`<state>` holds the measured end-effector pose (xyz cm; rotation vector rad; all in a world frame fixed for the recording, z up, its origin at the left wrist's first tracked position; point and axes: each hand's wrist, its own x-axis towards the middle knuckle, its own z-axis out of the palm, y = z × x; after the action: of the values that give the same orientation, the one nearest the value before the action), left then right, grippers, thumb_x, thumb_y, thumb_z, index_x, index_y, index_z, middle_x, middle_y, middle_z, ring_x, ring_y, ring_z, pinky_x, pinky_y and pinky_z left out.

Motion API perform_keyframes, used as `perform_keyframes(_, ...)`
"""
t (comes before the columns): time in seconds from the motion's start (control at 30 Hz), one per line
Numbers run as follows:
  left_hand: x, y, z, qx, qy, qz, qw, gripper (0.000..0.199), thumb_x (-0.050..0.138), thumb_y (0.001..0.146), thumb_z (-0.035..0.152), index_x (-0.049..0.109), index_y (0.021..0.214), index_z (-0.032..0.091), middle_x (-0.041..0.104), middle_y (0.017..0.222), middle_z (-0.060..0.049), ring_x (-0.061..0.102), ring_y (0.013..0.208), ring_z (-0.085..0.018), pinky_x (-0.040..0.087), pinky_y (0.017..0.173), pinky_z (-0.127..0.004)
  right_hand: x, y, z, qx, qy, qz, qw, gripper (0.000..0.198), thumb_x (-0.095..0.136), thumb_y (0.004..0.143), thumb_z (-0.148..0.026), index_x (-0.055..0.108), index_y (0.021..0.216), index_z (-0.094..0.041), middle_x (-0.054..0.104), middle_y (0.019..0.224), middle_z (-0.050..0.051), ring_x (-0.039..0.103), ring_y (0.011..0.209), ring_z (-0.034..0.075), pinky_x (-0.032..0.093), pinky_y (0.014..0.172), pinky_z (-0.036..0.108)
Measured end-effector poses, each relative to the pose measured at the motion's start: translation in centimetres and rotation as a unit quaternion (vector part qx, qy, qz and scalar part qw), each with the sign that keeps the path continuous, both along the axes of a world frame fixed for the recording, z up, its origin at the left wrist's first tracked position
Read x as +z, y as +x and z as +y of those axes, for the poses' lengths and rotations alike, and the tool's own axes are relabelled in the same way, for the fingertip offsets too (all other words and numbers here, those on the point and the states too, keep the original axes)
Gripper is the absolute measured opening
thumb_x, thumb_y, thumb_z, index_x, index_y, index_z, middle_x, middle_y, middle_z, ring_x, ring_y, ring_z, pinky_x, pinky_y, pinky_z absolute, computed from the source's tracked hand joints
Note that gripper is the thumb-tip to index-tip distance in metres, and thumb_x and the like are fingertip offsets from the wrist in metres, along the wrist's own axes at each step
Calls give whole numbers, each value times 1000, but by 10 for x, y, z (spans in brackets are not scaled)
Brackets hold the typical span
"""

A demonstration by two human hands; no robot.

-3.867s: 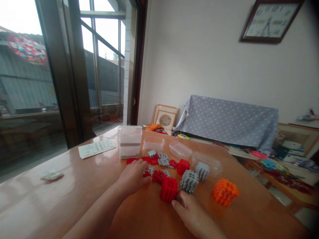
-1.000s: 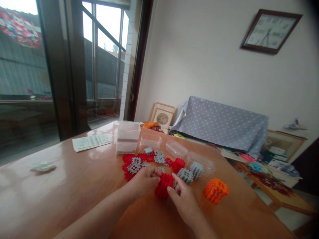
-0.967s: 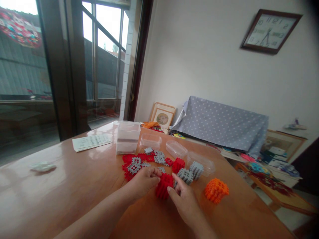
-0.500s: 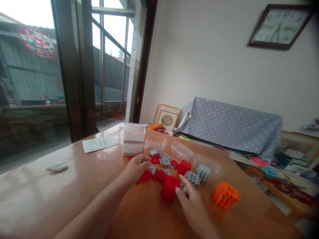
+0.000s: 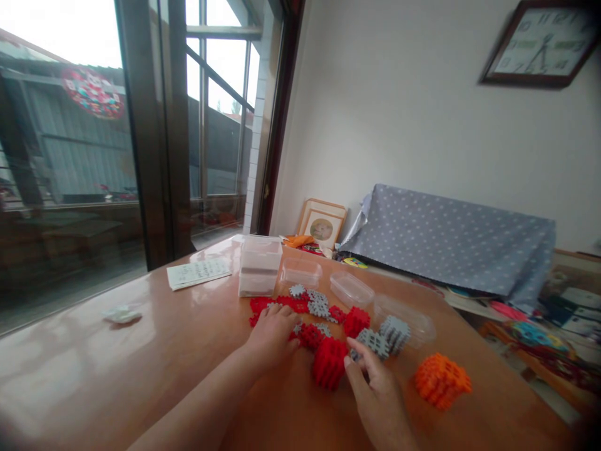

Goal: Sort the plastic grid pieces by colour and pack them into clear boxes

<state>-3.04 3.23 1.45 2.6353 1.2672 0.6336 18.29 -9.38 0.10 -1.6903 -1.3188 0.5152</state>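
My left hand (image 5: 275,331) lies palm down over the loose red and grey interlocking plastic pieces, its fingers stretched out and covering some of them. Around it are red pieces (image 5: 311,336), a cluster of grey pieces (image 5: 319,305) and one small grey piece (image 5: 297,290). My right hand (image 5: 378,388) is beside a red stack of pieces (image 5: 329,363); thumb and forefinger are apart, their tips at the stack's right edge. Whether they touch it I cannot tell. Just beyond those fingertips stand a grey block (image 5: 373,343), another grey stack (image 5: 394,332) and a smaller red stack (image 5: 357,321).
An orange stack (image 5: 442,380) stands at the right. Clear plastic trays (image 5: 351,289) and a white lidded box (image 5: 259,266) line the far side. Papers (image 5: 200,272) and a small crumpled packet (image 5: 122,314) lie leftward on the brown table (image 5: 183,351).
My left hand has gone from a pinch above the pieces to lying flat over them, closer to me. My right hand keeps its place by the red stack. The view has shifted slightly.
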Motion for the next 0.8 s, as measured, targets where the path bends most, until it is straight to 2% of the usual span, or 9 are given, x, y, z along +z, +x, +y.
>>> perform_keyframes(0.13, -9, 14, -3, -62, 16, 18, 998, 38, 65, 78, 23, 67, 116, 27, 65, 130, -8, 49, 127, -35, 26, 111, -56, -2, 1, 0, 1, 12, 12, 1000, 58, 53, 93, -54, 62, 135, -16, 74, 94, 7, 68, 88, 24, 50, 79, 32)
perform_keyframes(0.27, -18, 25, -2, -78, 11, 24, 997, 27, 62, 84, 26, 70, 110, 28, 70, 123, -8, 48, 130, -36, 13, 116, -62, -3, 1, 1, 1, 29, 21, 999, 57, 55, 92, -53, 63, 133, -16, 75, 96, 8, 69, 90, 25, 51, 78, 32)
perform_keyframes(0.4, -22, 28, 0, -54, -2, 7, 999, 19, 59, 87, 28, 71, 102, 25, 72, 114, -10, 52, 125, -34, 14, 116, -60, -1, 0, 0, 0, 30, 18, 999, 56, 54, 92, -53, 63, 133, -15, 75, 89, 6, 68, 83, 24, 51, 76, 32)
perform_keyframes(0.57, -25, 28, 4, -57, 1, -1, 998, 29, 58, 84, 24, 66, 112, 23, 66, 131, -12, 49, 130, -35, 19, 116, -58, 2, 0, -1, -5, 26, 2, 1000, 53, 51, 95, -52, 62, 133, -17, 73, 87, 4, 67, 81, 22, 49, 76, 31)
perform_keyframes(0.73, -24, 29, 4, -52, 20, 18, 998, 20, 62, 77, 23, 65, 97, 22, 69, 108, -10, 57, 113, -32, 24, 114, -54, 1, -2, -1, -5, 34, 6, 999, 53, 53, 94, -52, 63, 131, -15, 72, 84, 4, 66, 78, 21, 48, 74, 31)
perform_keyframes(0.8, -23, 29, 3, -39, 30, 14, 999, 27, 64, 74, 23, 65, 101, 22, 67, 109, -10, 57, 112, -32, 24, 115, -54, 2, -3, -1, -1, 37, 13, 999, 52, 53, 94, -51, 63, 131, -15, 73, 86, 5, 66, 80, 22, 49, 74, 31)
